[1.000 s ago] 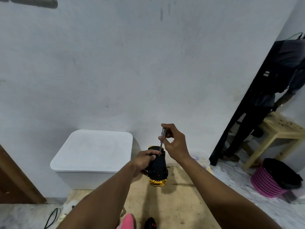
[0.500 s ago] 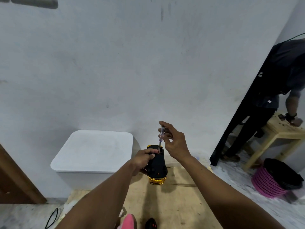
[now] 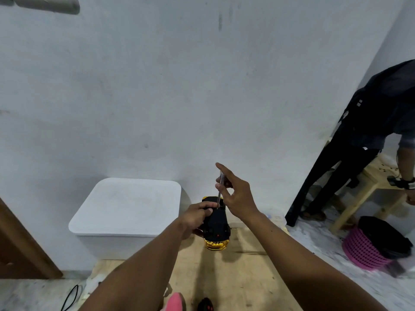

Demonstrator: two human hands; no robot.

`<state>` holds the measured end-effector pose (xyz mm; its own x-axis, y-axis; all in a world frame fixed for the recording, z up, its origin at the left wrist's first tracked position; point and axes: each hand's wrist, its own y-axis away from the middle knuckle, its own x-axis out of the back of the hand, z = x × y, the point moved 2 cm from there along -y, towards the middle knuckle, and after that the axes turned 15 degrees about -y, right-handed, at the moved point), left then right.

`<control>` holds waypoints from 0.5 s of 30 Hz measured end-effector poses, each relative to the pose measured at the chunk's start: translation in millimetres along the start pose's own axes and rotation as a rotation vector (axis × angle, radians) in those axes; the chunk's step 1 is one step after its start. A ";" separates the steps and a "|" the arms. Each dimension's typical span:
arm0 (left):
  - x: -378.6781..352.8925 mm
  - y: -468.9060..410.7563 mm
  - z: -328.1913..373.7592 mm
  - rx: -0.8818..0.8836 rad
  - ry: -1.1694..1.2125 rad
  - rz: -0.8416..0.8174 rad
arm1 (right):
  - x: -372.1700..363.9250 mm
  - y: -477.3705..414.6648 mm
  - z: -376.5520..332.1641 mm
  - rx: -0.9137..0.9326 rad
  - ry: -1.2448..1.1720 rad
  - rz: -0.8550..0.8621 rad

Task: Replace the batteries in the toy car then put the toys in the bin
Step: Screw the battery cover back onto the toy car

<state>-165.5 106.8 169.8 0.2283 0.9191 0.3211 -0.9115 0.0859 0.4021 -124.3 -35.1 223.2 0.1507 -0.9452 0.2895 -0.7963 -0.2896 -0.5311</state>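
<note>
A black toy car [image 3: 217, 227] with a gold bumper is held upside down above the wooden table [image 3: 242, 274]. My left hand [image 3: 196, 217] grips its left side. My right hand [image 3: 235, 194] holds a thin clear-handled screwdriver [image 3: 220, 187] upright between thumb and fingers, with the index finger stretched out. The tip rests on the car's underside by my left thumb. A white lidded bin [image 3: 125, 209] stands to the left, against the wall.
A pink toy [image 3: 176, 301] and a black remote with red buttons [image 3: 205, 305] lie at the table's near edge. Another person [image 3: 379, 122] bends over a wooden stool [image 3: 368, 189] at right. A pink basket with a black bag [image 3: 370, 248] sits on the floor.
My right hand has loosened on the screwdriver, its fingers spreading and the index finger rising. The person at right has leaned further down over the stool.
</note>
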 end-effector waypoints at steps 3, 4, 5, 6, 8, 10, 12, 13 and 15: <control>5.2 -0.3 -0.5 0.004 0.012 0.019 | 2.4 3.2 0.0 -0.022 0.025 -0.043; 7.2 -0.2 -0.9 0.004 0.005 0.019 | 3.4 3.9 -0.3 -0.025 0.031 -0.040; 8.4 0.0 -1.0 0.005 -0.005 0.014 | 4.3 4.2 -0.7 -0.027 0.034 -0.031; 8.2 0.4 -0.6 0.004 -0.018 0.005 | 4.9 4.0 -1.2 -0.032 0.036 -0.021; 5.7 0.5 0.3 0.000 -0.039 -0.010 | 4.4 2.0 -2.6 -0.039 0.048 0.000; 2.8 0.5 1.7 -0.007 -0.044 -0.019 | 2.3 -1.0 -3.3 -0.043 0.060 0.009; 2.7 0.4 1.8 -0.008 -0.043 -0.015 | 0.9 -2.7 -3.0 -0.058 0.045 0.011; 3.7 0.1 1.0 -0.007 -0.043 -0.012 | 1.2 -2.8 -2.8 -0.063 0.025 0.017; 6.6 -0.6 -1.4 0.001 -0.043 -0.013 | 3.5 -2.1 -2.2 -0.051 -0.023 0.035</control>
<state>-163.8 113.4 170.4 0.2544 0.9008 0.3520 -0.9082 0.0974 0.4071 -123.3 -37.5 227.1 0.1351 -0.9581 0.2524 -0.8300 -0.2485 -0.4993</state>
